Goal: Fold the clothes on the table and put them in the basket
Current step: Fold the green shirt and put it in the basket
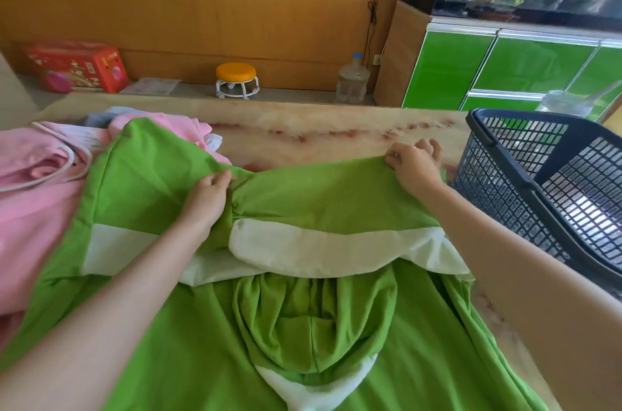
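Note:
A green hooded garment with white bands [313, 202] lies spread over the near half of the table, hood toward me at the bottom. My left hand [208, 195] grips a bunched fold of it near the middle. My right hand [415, 165] pinches the garment's far right edge against the table. A pile of pink clothes [40, 195] lies at the left, partly under the green sleeve. The dark plastic basket [498, 155] stands at the table's right end, with nothing visible inside it.
The marbled tabletop [303, 131] shows bare beyond the garment. On the floor behind stand a red box [77, 65], an orange-topped stool [237, 80] and a water jug [353, 80]. A green cabinet [505, 70] stands at the right.

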Demonstrator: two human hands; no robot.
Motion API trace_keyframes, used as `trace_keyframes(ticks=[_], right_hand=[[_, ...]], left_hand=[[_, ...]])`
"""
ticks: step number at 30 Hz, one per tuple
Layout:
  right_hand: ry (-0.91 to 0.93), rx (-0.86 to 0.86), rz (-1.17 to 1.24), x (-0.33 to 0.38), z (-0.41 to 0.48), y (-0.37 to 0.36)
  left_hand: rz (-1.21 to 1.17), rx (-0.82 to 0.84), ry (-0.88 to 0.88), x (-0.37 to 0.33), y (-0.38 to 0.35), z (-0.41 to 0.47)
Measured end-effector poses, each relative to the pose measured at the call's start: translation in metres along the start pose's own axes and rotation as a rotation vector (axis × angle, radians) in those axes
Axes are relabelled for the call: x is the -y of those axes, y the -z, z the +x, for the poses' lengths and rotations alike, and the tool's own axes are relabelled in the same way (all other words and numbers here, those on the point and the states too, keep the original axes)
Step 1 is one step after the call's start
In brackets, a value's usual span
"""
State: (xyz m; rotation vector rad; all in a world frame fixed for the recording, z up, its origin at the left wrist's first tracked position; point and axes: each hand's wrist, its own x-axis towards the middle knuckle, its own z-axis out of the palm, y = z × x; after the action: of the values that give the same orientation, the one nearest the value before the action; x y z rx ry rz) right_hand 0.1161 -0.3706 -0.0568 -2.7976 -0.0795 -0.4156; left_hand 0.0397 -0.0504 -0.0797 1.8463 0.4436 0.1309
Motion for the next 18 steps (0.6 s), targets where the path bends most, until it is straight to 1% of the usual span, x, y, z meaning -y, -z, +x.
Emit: trace_keyframes(ticks=[2, 3, 4, 6, 9, 13, 16, 18], right_hand=[[-0.027, 0.030, -0.053, -0.002, -0.002, -0.014], [-0.037, 0.048, -0.073, -0.004, -0.002, -0.021], [-0.045, 0.068, -0.086, -0.006, -0.003, -0.026], [-0.059, 0.098, -0.094, -0.011, -0.003, -0.032], [-0.059, 0.095, -0.119, -0.016, -0.004, -0.032], [-0.047, 0.063, -0.074, -0.013, -0.003, -0.029], [-0.068, 0.083, -0.069, -0.009, -0.003, -0.032], [-0.075, 0.095, -0.070, -0.007, -0.004, -0.034]], left_hand=[[0.013, 0.162, 0.118, -0.003, 0.001, 0.001], [0.071, 0.225, 0.111, -0.002, 0.000, 0.000], [0.158, 0.253, 0.065, -0.001, -0.001, 0.000], [0.281, 0.205, -0.041, 0.001, -0.002, 0.001], [0.299, 0.082, -0.144, 0.000, 0.001, 0.008], [0.199, 0.087, -0.167, 0.002, 0.008, 0.017], [0.168, 0.097, -0.141, 0.009, 0.016, 0.019], [0.153, 0.074, -0.130, 0.010, 0.021, 0.020]])
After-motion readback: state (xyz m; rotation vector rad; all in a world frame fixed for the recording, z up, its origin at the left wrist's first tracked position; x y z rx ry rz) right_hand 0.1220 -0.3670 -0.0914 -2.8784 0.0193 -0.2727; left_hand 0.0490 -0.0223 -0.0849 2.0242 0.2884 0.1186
